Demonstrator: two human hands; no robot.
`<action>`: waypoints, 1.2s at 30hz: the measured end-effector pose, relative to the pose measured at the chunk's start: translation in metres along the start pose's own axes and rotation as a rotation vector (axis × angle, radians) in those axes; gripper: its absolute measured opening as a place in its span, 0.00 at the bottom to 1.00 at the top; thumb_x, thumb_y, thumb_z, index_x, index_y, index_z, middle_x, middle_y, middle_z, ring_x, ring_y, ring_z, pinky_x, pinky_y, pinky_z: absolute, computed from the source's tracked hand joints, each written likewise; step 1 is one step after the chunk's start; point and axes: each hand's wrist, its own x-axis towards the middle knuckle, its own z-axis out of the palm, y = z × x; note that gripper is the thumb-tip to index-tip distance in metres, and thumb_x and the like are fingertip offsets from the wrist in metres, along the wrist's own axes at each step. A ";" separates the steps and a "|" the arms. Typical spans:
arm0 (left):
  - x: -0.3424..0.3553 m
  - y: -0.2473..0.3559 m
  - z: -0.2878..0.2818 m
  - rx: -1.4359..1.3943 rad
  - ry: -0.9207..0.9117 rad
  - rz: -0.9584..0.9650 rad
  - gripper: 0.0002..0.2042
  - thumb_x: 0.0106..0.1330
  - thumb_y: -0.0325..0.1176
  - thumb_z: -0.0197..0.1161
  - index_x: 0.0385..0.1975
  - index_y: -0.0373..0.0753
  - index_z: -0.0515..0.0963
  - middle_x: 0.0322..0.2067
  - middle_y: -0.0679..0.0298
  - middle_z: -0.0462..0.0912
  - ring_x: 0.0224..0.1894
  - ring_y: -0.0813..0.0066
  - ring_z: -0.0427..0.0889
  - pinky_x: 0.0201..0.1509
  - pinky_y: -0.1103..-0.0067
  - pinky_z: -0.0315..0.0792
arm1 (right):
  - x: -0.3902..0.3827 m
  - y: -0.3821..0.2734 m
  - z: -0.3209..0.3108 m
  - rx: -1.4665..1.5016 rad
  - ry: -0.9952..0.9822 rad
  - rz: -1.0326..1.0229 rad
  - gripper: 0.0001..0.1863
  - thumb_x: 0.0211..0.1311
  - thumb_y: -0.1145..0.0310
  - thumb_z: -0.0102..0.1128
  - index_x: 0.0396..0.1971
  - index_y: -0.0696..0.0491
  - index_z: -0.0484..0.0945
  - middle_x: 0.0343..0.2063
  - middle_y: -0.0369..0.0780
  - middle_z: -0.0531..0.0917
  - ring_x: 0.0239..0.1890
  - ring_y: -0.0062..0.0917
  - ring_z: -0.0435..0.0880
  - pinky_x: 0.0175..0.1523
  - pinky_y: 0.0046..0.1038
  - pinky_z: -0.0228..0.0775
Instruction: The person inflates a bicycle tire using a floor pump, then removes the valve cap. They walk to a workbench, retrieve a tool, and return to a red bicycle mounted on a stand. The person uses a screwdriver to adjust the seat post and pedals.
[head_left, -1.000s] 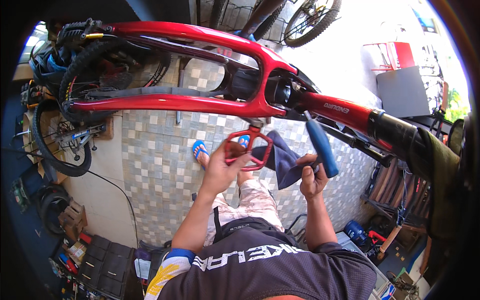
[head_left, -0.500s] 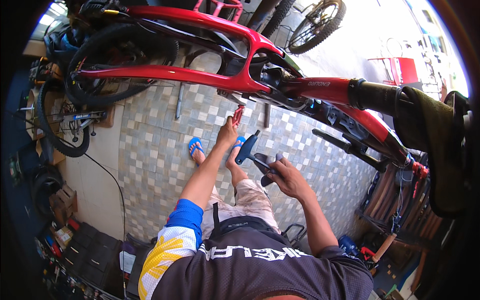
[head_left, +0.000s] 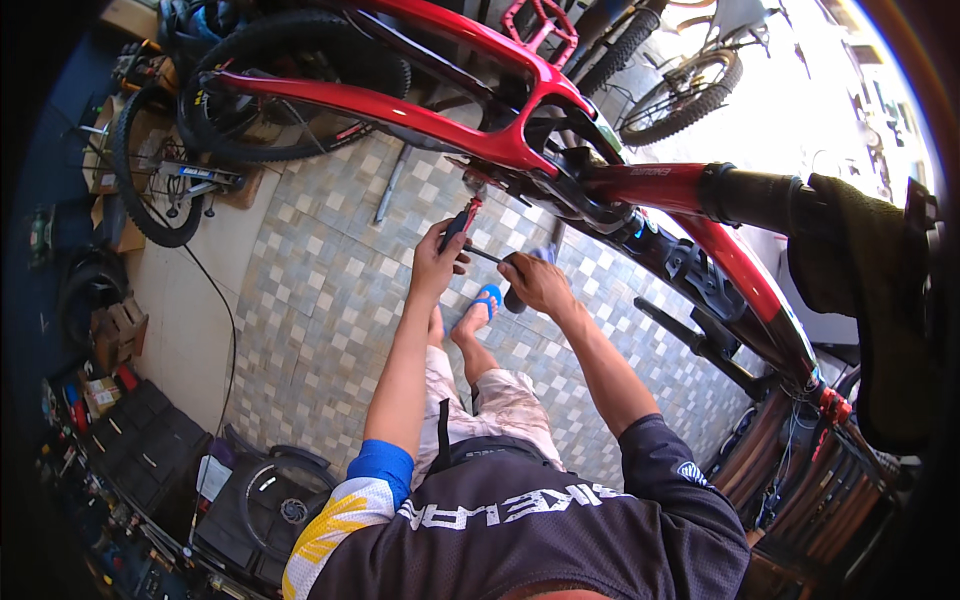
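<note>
A red bicycle frame (head_left: 520, 125) hangs across the top of the view. Below its bottom bracket, a red flat pedal (head_left: 474, 200) shows edge-on, partly behind my left hand (head_left: 437, 262). That hand is closed round the dark handle (head_left: 455, 232) of a T-handle hex key. My right hand (head_left: 542, 284), beside it, has its fingers closed on the key's thin shaft (head_left: 484, 255). Some grey and dark material (head_left: 514, 301), perhaps a rag, shows under the right hand; its shape is mostly hidden. Whether the key's tip touches anything cannot be seen.
A second red pedal (head_left: 540, 30) sits on the frame's far side. A bicycle wheel (head_left: 150, 165) stands at left, with a black cable (head_left: 225, 350) trailing over the floor. Another bicycle's wheel (head_left: 685, 98) is at the back. A dark cloth (head_left: 870, 300) hangs at right.
My left hand has left the red pedal and taken the hex key's handle. My right hand has moved up and left, now on the shaft. The view has shifted slightly.
</note>
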 end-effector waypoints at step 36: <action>0.043 0.006 0.013 0.160 0.026 0.241 0.18 0.75 0.39 0.66 0.54 0.33 0.72 0.34 0.59 0.88 0.35 0.74 0.88 0.38 0.76 0.80 | 0.109 0.045 0.016 -0.171 -0.148 -0.114 0.18 0.70 0.54 0.63 0.49 0.51 0.81 0.43 0.47 0.86 0.50 0.46 0.85 0.54 0.48 0.73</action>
